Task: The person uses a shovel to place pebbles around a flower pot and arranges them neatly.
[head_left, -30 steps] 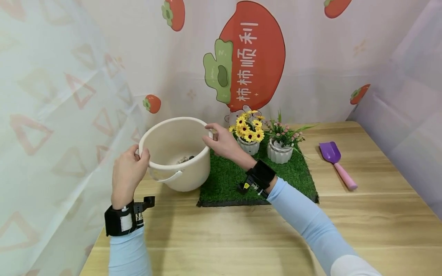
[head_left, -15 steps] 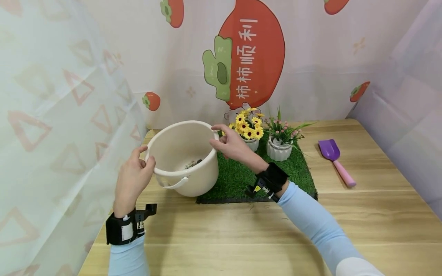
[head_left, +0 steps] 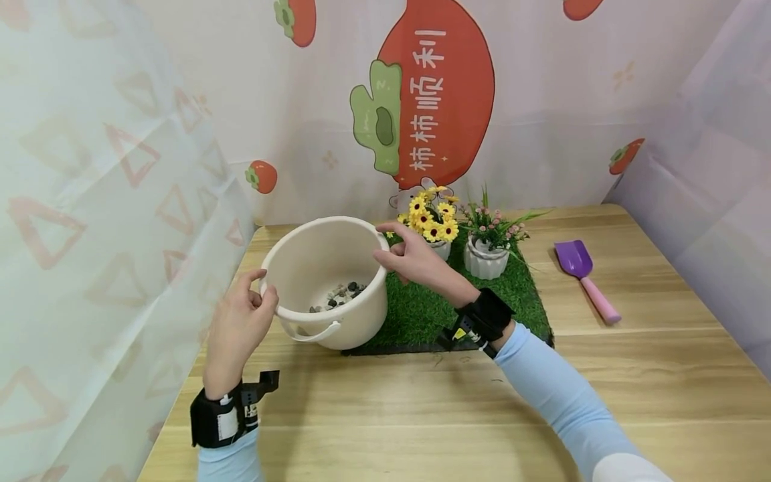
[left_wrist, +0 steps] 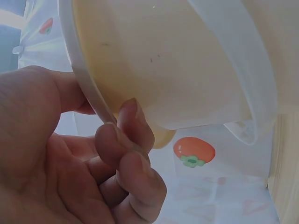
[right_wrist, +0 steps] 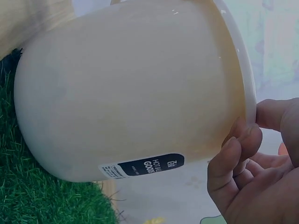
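Note:
A cream plastic bucket (head_left: 361, 325) stands at the left of the table, its mouth tipped toward the camera. Small pebbles (head_left: 340, 294) in white, grey and black lie on its bottom. My left hand (head_left: 241, 321) pinches the left side of the rim, thumb on one side and curled fingers under it in the left wrist view. On the opposite side, my right hand (head_left: 421, 261) grips the rim between thumb and fingers. The white handle (head_left: 316, 335) hangs down at the front. In the right wrist view a dark label (right_wrist: 154, 164) shows on the bucket wall.
Green artificial turf (head_left: 421, 321) lies beside the bucket. On it are a pot of yellow flowers (head_left: 432, 221) and a white pot with pink flowers (head_left: 486, 260). A purple shovel (head_left: 585, 278) with a pink handle lies at the right. Printed curtains enclose the table (head_left: 421, 415).
Both hands have brought the bucket a little right and nearer the camera. More of the pebbles inside now shows. The potted flowers and shovel stay in place.

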The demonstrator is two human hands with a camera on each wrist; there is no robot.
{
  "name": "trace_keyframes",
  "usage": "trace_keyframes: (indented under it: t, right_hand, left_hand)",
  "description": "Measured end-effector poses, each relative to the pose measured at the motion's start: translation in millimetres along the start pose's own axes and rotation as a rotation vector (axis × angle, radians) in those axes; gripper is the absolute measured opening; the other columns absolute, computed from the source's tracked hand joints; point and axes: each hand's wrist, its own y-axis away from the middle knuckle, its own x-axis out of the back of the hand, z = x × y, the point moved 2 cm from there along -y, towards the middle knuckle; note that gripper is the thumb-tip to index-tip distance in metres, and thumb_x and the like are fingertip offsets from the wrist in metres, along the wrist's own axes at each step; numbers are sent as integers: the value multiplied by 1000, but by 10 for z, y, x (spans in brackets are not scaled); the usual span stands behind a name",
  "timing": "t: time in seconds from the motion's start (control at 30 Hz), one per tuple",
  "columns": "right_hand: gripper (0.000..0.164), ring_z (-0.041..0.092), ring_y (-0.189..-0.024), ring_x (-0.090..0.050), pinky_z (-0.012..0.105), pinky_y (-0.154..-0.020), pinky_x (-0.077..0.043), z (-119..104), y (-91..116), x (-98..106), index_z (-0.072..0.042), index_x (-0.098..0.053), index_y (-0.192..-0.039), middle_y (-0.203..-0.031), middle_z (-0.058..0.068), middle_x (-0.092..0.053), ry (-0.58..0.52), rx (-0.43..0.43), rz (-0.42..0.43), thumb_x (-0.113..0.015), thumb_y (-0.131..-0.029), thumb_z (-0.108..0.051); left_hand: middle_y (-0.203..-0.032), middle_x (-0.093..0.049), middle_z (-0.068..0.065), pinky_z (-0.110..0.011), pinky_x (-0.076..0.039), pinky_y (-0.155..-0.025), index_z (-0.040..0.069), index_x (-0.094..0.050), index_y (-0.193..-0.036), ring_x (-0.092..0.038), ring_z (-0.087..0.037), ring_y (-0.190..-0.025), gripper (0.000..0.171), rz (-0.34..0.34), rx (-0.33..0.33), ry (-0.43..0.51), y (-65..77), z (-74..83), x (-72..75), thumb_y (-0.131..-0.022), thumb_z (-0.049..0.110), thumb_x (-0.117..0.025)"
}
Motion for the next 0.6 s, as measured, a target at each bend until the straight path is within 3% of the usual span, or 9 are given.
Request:
trace_keyframes:
  t: [0.23, 0.4, 0.6]
  right_hand:
    - [56, 33, -60, -41, 38, -64, -43, 59, -5, 10, -19, -34, -149, -81, 11, -63, 9, -4, -5, -58, -99, -29]
    - [50, 31, -62, -44, 37, -66, -45, 59, -1, 22, -25, -38, -146, -84, 12, -64, 23, -19, -29, -57, -99, -30]
    - [51, 29, -66, -51, 37, -69, -48, 18, 43, 38, -27, -37, -147, -87, 11, -64, 24, -34, -67, -56, -100, -32]
  left_hand:
    - [-68, -58, -5, -28, -36, -49, 9, -51, -138, -46, -15, -52, 46, 4, -14, 2, 11, -23, -22, -99, 33, -46]
    - [-65, -57, -3, -28, -35, -48, 9, -51, -138, -45, -14, -50, 46, 6, -29, -2, 10, -48, -29, -101, 35, -44]
    - [-72, -62, -6, -28, -37, -49, 10, -46, -142, -48, -15, -55, 51, -42, -20, 3, 4, -68, -8, -102, 42, -40]
